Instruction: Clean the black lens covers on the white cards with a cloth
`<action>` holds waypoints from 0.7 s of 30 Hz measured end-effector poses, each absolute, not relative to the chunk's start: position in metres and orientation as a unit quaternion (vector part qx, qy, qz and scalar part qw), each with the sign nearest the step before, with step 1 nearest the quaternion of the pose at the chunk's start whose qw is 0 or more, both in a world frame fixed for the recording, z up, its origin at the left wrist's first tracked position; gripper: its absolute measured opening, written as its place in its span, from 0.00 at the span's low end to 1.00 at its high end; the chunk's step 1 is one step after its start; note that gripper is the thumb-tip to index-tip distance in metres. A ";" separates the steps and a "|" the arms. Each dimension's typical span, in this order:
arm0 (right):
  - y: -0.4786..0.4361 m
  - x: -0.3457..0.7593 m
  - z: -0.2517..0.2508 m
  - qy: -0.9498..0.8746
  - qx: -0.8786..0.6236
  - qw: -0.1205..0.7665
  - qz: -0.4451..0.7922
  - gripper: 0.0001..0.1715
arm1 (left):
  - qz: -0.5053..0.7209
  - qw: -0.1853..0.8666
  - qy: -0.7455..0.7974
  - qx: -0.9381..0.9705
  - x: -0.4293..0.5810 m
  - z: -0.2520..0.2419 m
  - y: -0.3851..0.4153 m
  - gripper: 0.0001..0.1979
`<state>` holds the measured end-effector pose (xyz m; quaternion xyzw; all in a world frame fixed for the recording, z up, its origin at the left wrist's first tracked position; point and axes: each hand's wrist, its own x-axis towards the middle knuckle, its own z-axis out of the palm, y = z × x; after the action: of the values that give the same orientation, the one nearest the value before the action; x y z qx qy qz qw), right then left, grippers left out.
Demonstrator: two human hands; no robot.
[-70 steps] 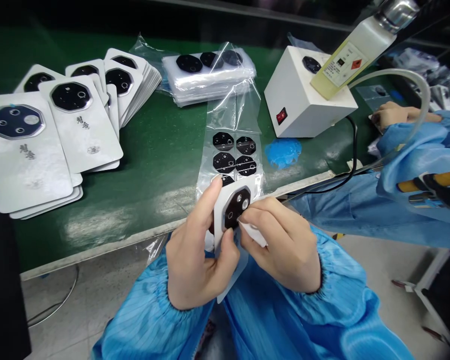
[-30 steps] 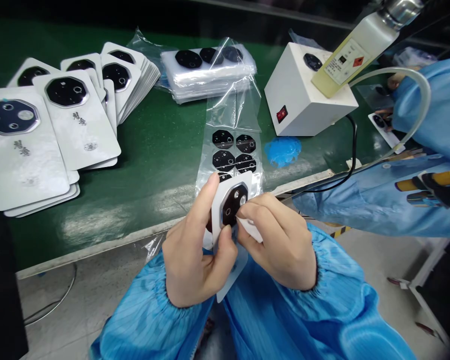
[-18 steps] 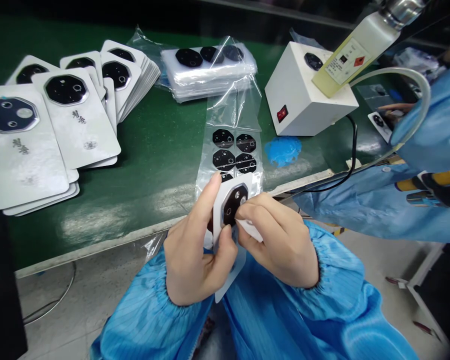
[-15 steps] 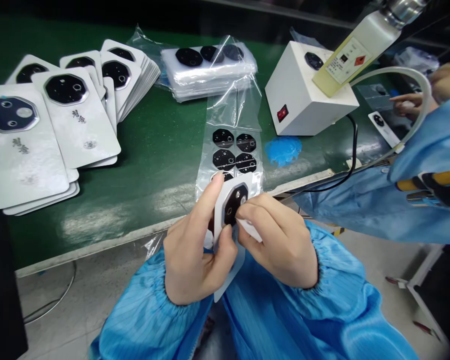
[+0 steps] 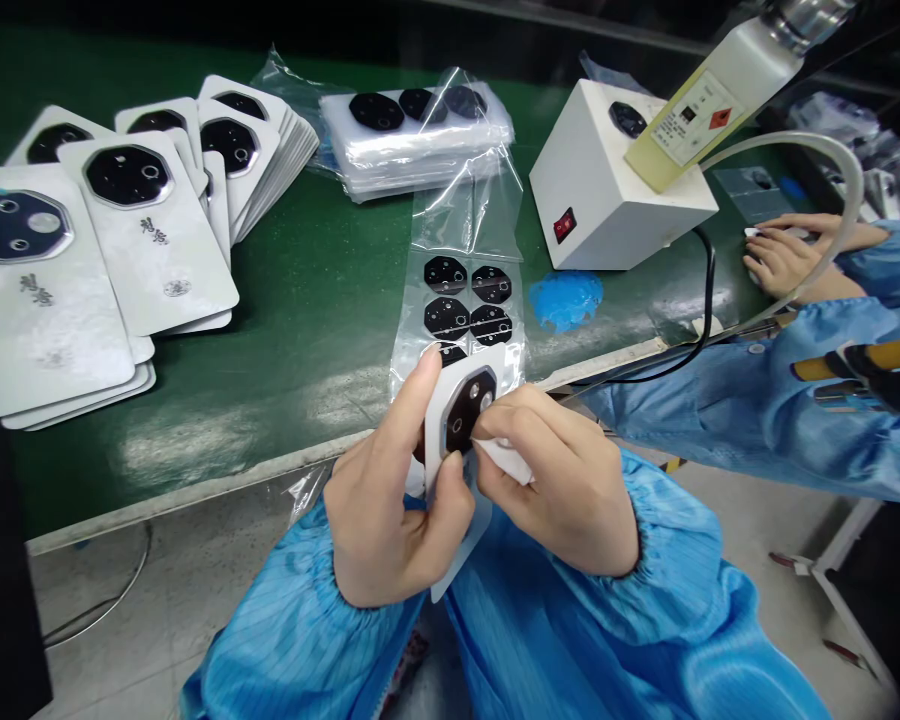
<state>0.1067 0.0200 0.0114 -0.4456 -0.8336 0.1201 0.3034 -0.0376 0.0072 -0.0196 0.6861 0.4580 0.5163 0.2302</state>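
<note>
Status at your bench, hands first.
Left hand gripping white card with black octagonal lens. Right hand pinching white tab at the lens edge. Clear bag of black lenses lying just beyond the hands.

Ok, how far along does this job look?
Done, it seems: the stacked white cards each carry a black octagonal lens piece. In hand: one white card, held by the left hand, while the right hand pinches a white tab at its lens piece. Still left, it seems: black pieces on the clear plastic strip, plus a bagged stack.
</note>
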 end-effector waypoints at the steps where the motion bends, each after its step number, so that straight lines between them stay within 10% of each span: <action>1: 0.020 0.107 0.011 -0.832 -0.445 0.306 0.126 0.04 | 0.517 0.237 0.456 0.685 -0.038 -0.020 0.007 0.36; 21: 0.020 0.103 0.012 -0.833 -0.457 0.298 0.090 0.06 | 0.500 0.258 0.462 0.686 -0.038 -0.021 0.007 0.37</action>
<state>0.1034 0.0201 0.0119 -0.4574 -0.8331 0.0904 0.2976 -0.0378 0.0067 -0.0212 0.6857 0.4621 0.5000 0.2576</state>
